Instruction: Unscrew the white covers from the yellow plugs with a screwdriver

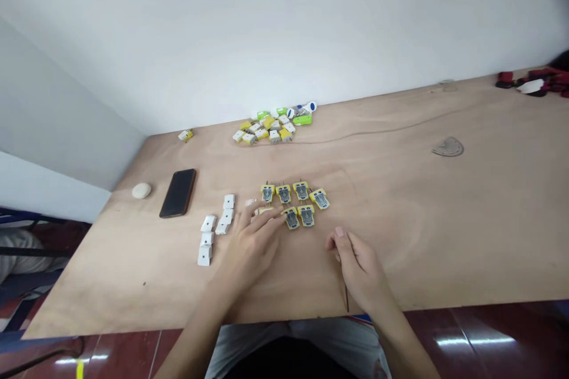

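My left hand (254,244) lies over the lower left of a group of opened electrical plugs, fingers stretched out and fingertips touching them. These yellow plug halves (306,216) show grey insides and metal pins; one is partly hidden under my fingers. White plug covers (228,216) lie in two short columns left of that hand. Closer to the front edge, my right hand (359,263) is closed in a pinch. A thin dark rod (347,296) sticks out below its fingers; its upper end is hidden in the grip.
Behind the plugs, a pile of white, yellow and green plugs (267,127) sits by the wall. At left are a phone (178,192), a round white object (141,190) and a single plug (185,135). Dark red items (533,82) lie far right on the wooden table (444,237).
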{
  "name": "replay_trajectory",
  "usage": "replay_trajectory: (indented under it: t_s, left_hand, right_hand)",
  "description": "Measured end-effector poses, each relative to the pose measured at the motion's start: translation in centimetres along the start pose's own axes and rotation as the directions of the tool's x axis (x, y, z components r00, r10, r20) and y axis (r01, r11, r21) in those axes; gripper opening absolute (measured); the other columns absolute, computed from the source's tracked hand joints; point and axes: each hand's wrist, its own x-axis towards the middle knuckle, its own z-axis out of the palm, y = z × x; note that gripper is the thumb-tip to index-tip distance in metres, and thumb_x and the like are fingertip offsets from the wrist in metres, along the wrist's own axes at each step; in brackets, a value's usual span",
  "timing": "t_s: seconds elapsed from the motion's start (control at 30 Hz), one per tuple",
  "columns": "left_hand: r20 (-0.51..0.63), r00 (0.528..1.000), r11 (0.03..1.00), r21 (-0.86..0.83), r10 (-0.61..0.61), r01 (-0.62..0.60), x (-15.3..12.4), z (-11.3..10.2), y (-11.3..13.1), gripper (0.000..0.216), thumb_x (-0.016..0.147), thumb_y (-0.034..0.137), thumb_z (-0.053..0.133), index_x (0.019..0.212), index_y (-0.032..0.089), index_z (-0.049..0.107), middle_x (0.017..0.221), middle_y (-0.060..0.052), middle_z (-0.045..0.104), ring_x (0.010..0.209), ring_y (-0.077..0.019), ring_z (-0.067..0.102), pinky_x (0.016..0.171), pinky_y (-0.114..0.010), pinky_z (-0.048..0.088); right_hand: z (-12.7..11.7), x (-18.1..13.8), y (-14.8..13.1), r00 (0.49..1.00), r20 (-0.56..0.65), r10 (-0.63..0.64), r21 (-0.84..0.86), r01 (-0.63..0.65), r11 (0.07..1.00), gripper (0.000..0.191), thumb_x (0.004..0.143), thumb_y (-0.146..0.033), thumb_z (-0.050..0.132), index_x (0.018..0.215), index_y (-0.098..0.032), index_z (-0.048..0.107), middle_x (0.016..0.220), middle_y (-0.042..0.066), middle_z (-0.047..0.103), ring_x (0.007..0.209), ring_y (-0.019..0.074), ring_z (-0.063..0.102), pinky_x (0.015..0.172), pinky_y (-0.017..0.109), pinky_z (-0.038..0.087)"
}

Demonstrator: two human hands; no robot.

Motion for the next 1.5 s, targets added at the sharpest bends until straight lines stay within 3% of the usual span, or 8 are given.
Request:
replay_trajectory:
  t_s: [0.13, 0.3, 0.53, 0.83, 0.97, 1.17, 1.37, 1.5]
  left_hand:
    - [0.105, 0.991, 0.997, 0.001, 0.079, -0.079, 0.3, 0.8, 1.1, 0.047, 0.101, 0.001, 0.057, 0.142, 0.02, 0.07, 0.153, -0.01, 0.071, 0.149, -0.0361, 0.051, 0.116, -0.06, 0.055]
    - [0.17, 0.984, 0.997, 0.03, 0.061, -0.067, -0.3, 0.9, 1.9, 0.038, 0.101, 0.005, 0.06, 0.134, 0.02, 0.073, 0.159, -0.009, 0.066, 0.132, -0.0369, 0.058, 0.109, -0.059, 0.058]
    - [0.194, 0.978, 0.997, -0.015, 0.072, -0.071, -2.7, 0.2, 3.7, 0.031, 0.106, 0.012, 0.063, 0.134, 0.02, 0.071, 0.149, -0.012, 0.07, 0.125, -0.0341, 0.065, 0.098, -0.052, 0.059]
    - [0.129, 0.987, 0.986, -0.149, 0.092, -0.073, -5.5, -1.2, 4.9, 0.02, 0.11, 0.013, 0.059, 0.124, 0.018, 0.071, 0.124, -0.012, 0.072, 0.138, -0.0297, 0.063, 0.11, -0.046, 0.058]
    - [0.046, 0.997, 0.986, -0.16, 0.061, -0.053, -7.8, -1.7, 4.1, 0.017, 0.111, 0.017, 0.061, 0.123, 0.02, 0.073, 0.117, -0.012, 0.07, 0.125, -0.0282, 0.069, 0.105, -0.045, 0.061]
    - [-0.013, 1.0, 0.997, -0.075, 0.015, -0.016, -10.1, -2.3, 1.3, 0.018, 0.109, 0.018, 0.063, 0.124, 0.019, 0.073, 0.112, -0.012, 0.066, 0.099, -0.0252, 0.068, 0.081, -0.038, 0.063]
    - [0.003, 0.996, 0.996, 0.014, 0.093, -0.093, -9.6, -3.5, -1.1, 0.017, 0.11, 0.017, 0.059, 0.121, 0.015, 0.073, 0.106, -0.012, 0.066, 0.091, -0.0239, 0.065, 0.078, -0.039, 0.063]
    - [0.132, 0.965, 0.972, 0.037, 0.225, -0.231, -8.1, -5.1, -2.6, 0.017, 0.11, 0.024, 0.062, 0.122, 0.017, 0.072, 0.114, -0.014, 0.069, 0.098, -0.0283, 0.066, 0.082, -0.044, 0.064]
  right_hand:
    - [0.0, 0.1, 0.1, 1.0, -0.015, -0.024, 0.0, 0.024, 1.0, 0.063, 0.11, -0.071, 0.046, 0.078, -0.02, 0.066, 0.066, 0.002, 0.06, 0.063, 0.0182, 0.054, 0.062, 0.031, 0.045]
    - [-0.1, 0.0, 0.1, 1.0, -0.009, -0.029, -0.018, 0.029, 0.999, 0.062, 0.111, -0.069, 0.046, 0.08, -0.02, 0.066, 0.069, 0.002, 0.061, 0.064, 0.0177, 0.053, 0.061, 0.03, 0.043]
    - [-0.3, -0.2, 0.3, 0.994, 0.085, -0.063, -0.038, 0.067, 0.997, 0.06, 0.111, -0.068, 0.048, 0.075, -0.021, 0.06, 0.067, 0.0, 0.052, 0.063, 0.0162, 0.048, 0.061, 0.031, 0.038]
    - [0.3, 0.3, 0.8, 0.99, 0.139, -0.025, 0.211, -0.005, 0.977, 0.061, 0.108, -0.07, 0.054, 0.069, -0.024, 0.042, 0.065, -0.005, 0.035, 0.057, 0.0124, 0.031, 0.053, 0.03, 0.025]
    - [0.9, 1.4, -1.7, 0.95, 0.279, -0.143, -0.006, 0.151, 0.989, 0.056, 0.112, -0.064, 0.05, 0.074, -0.024, 0.047, 0.063, -0.004, 0.041, 0.055, 0.013, 0.038, 0.054, 0.03, 0.028]
    - [3.8, 6.0, -6.9, 0.701, 0.606, -0.376, -0.334, 0.653, 0.679, 0.038, 0.117, -0.047, 0.048, 0.097, -0.022, 0.07, 0.089, 0.004, 0.076, 0.08, 0.0199, 0.068, 0.072, 0.031, 0.041]
    - [7.3, 9.5, -6.6, 0.612, 0.68, -0.403, -0.541, 0.791, 0.287, 0.035, 0.114, -0.047, 0.057, 0.123, -0.021, 0.079, 0.105, 0.01, 0.082, 0.09, 0.0234, 0.073, 0.07, 0.032, 0.037]
    - [7.7, 9.9, -4.8, 0.524, 0.729, -0.441, -0.492, 0.849, 0.194, 0.035, 0.115, -0.043, 0.055, 0.124, -0.02, 0.08, 0.105, 0.009, 0.083, 0.088, 0.0222, 0.074, 0.066, 0.034, 0.032]
